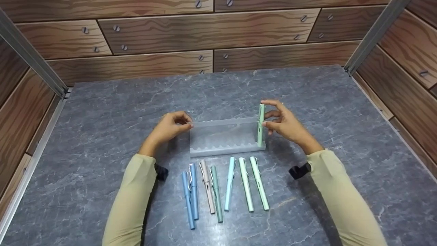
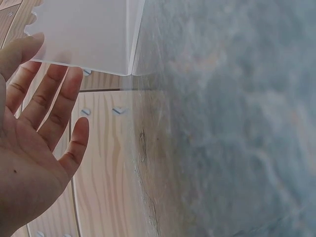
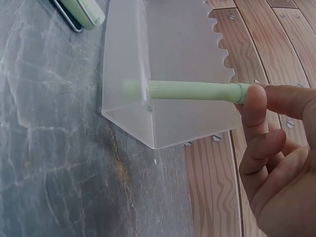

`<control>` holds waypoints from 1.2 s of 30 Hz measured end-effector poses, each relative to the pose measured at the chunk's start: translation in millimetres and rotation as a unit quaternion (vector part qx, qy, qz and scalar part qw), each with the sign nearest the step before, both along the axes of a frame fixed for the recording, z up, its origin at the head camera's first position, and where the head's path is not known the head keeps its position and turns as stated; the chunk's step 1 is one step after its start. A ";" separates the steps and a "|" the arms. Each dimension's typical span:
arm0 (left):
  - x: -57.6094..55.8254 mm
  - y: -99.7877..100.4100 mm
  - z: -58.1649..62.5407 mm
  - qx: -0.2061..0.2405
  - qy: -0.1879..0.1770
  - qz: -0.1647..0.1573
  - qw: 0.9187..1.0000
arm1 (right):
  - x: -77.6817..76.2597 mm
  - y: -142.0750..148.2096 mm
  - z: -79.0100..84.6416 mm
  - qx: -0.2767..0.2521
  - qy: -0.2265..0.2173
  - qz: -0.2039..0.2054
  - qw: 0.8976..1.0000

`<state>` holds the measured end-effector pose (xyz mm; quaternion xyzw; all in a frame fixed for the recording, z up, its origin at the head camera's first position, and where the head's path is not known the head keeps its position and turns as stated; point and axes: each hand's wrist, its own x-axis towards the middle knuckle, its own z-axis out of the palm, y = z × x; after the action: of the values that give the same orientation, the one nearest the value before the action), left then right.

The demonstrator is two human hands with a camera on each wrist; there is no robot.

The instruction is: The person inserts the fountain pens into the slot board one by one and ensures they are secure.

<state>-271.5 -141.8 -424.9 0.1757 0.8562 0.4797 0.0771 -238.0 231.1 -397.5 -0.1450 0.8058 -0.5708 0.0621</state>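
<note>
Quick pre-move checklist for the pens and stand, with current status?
1. Stand steadied: ok. Left hand pinches the upper left corner of the frosted stand.
2. Pen under control: ok. Right hand holds the light green pen near its upper end.
3. Held pen upright at the stand's right end: ok, close to vertical.
4. Held pen's lower end fully seated: cannot tell; it shows only hazily through the frosted plastic.
5. Other pens clear of the stand: ok. Seven pens lie on the table in front of it.
6. Those pens evenly spaced: not ok; gaps differ, and the blue pair lies close together.
</note>
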 end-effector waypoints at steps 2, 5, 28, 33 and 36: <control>-0.2 0.2 -0.1 0.001 0.001 -0.001 1.000 | 0.4 -0.1 -1.5 0.006 0.001 0.000 1.000; -0.2 0.4 0.1 0.001 0.003 -0.002 1.000 | 0.7 -0.2 -3.4 0.008 0.002 0.001 1.000; 0.7 -0.5 -0.3 0.004 -0.002 -0.003 1.000 | -1.8 -1.1 -1.7 0.031 -0.040 -0.018 0.999; 1.2 -0.5 -0.4 -0.001 0.003 -0.003 1.000 | -3.1 -1.0 -3.1 0.034 -0.046 -0.025 0.998; 0.6 -0.4 -0.4 -0.001 0.004 -0.003 1.000 | -3.7 -1.0 -3.6 0.034 -0.048 -0.028 0.998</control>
<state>-270.9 -142.2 -425.3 0.1796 0.8566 0.4777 0.0756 -241.7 230.2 -401.1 -0.0921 0.8244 -0.5512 0.0898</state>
